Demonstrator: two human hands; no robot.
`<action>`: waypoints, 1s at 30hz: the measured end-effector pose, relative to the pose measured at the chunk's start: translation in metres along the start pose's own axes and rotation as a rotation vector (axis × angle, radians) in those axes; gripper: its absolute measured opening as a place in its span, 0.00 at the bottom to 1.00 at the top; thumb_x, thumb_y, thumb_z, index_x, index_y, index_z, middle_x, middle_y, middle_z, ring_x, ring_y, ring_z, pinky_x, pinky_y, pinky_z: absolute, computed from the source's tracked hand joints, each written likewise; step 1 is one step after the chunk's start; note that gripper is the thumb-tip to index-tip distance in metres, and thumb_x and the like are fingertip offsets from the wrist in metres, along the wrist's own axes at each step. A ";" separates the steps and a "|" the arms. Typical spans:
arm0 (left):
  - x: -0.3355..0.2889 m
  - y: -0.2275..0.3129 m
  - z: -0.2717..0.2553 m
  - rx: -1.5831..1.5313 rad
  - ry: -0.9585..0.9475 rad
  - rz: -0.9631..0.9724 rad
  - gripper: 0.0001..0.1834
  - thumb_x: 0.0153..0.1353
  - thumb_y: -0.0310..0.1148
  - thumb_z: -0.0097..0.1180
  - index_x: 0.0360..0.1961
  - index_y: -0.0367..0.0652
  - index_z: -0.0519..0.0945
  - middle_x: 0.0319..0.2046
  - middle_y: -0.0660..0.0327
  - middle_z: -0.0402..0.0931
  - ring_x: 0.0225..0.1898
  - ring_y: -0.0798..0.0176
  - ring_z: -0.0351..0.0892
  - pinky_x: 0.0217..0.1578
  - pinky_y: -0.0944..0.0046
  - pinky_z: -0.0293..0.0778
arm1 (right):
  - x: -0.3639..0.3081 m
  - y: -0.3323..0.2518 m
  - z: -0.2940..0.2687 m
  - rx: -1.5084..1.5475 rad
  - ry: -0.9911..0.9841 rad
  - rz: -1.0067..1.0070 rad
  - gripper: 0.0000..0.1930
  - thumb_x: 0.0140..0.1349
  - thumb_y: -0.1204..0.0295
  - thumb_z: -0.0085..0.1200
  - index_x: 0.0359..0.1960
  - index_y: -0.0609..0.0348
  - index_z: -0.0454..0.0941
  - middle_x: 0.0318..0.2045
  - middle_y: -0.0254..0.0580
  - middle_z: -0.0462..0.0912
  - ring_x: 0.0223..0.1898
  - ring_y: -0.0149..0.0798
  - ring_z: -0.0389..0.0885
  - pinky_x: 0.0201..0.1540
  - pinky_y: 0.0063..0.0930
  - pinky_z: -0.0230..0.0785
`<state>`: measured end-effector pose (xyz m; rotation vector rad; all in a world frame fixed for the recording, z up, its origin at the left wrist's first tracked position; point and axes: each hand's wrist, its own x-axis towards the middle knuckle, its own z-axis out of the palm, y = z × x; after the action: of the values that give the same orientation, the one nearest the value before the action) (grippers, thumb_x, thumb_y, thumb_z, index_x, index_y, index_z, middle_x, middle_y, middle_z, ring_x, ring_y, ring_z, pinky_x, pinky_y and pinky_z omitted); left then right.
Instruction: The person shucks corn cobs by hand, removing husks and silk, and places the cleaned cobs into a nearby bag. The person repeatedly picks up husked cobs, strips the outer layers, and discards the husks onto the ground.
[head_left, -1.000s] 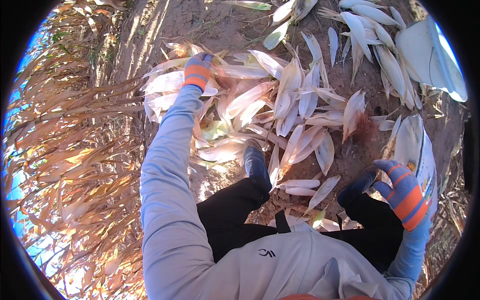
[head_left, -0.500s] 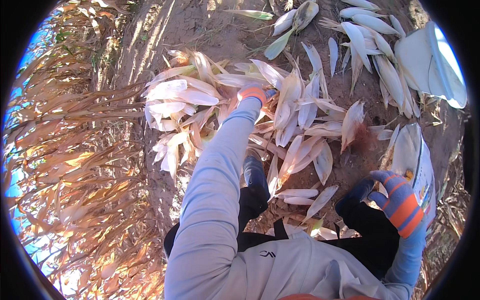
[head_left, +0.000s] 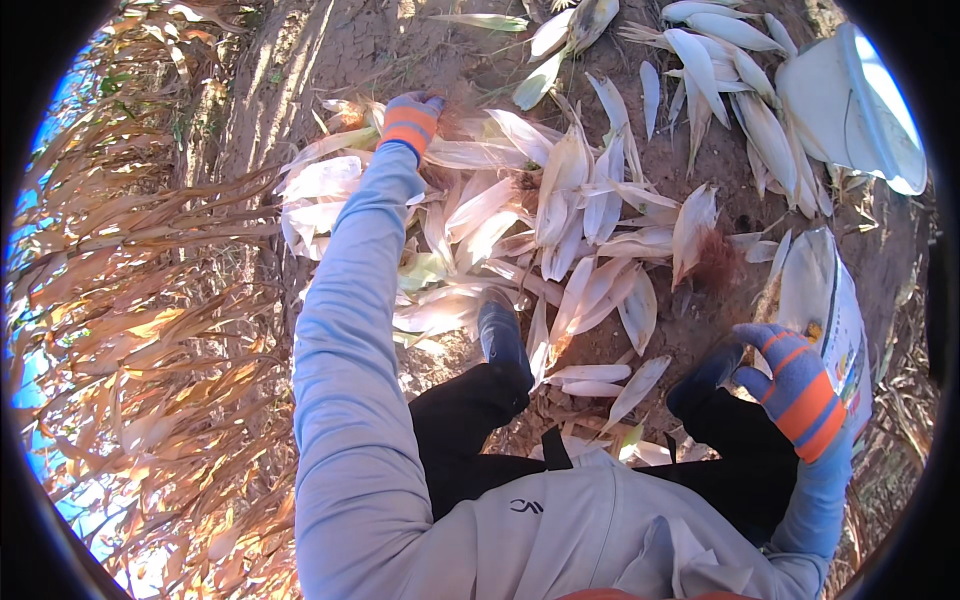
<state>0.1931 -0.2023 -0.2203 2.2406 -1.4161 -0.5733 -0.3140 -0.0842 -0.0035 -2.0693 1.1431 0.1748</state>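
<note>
My left hand [head_left: 408,122], in a blue-and-orange striped glove, reaches to the far edge of a spread of dry corn husks [head_left: 480,215]. Its fingertips are over pale leaves and brown silk; whether they grip anything is hard to make out. On the right, my right hand [head_left: 797,392], gloved alike, is beside a white container with coloured print [head_left: 850,345]. Thumb and fingers are apart there, with nothing visible between them. A bit of yellow shows at the container's mouth, near a pale husk [head_left: 808,285].
A white bucket [head_left: 850,105] lies tipped at the far right, beside a heap of pale husked ears [head_left: 765,140]. Dry standing corn stalks [head_left: 150,310] line the left. My shoes [head_left: 503,335] are among loose husks on bare soil [head_left: 350,60].
My left hand has moved away and to the left, from the middle of the husks to their far edge. My right hand stays by the printed container. The view has shifted slightly.
</note>
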 end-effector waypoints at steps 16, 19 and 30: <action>-0.050 0.013 -0.058 -1.330 -0.530 -0.134 0.12 0.62 0.32 0.48 0.42 0.35 0.73 0.37 0.52 0.76 0.35 0.56 0.78 0.42 0.57 0.77 | -0.002 0.002 0.003 0.002 0.011 0.027 0.19 0.46 0.77 0.57 0.44 0.60 0.73 0.38 0.47 0.77 0.43 0.49 0.73 0.48 0.35 0.64; -0.040 -0.032 -0.017 -1.043 -0.450 -0.289 0.13 0.61 0.33 0.49 0.42 0.35 0.73 0.40 0.51 0.76 0.37 0.54 0.77 0.44 0.54 0.75 | 0.000 0.001 0.002 -0.002 0.007 0.013 0.19 0.46 0.77 0.57 0.43 0.60 0.73 0.38 0.47 0.77 0.43 0.49 0.73 0.47 0.35 0.64; -0.058 0.007 0.118 0.651 -0.234 0.255 0.22 0.47 0.39 0.59 0.45 0.51 0.74 0.46 0.50 0.70 0.44 0.47 0.74 0.44 0.54 0.70 | 0.005 0.002 0.006 0.055 0.005 0.026 0.21 0.44 0.78 0.58 0.44 0.60 0.72 0.38 0.46 0.76 0.42 0.48 0.73 0.47 0.35 0.64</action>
<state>0.1001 -0.1682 -0.3071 2.4482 -2.2240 -0.3207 -0.3117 -0.0837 -0.0113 -2.0083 1.1661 0.1493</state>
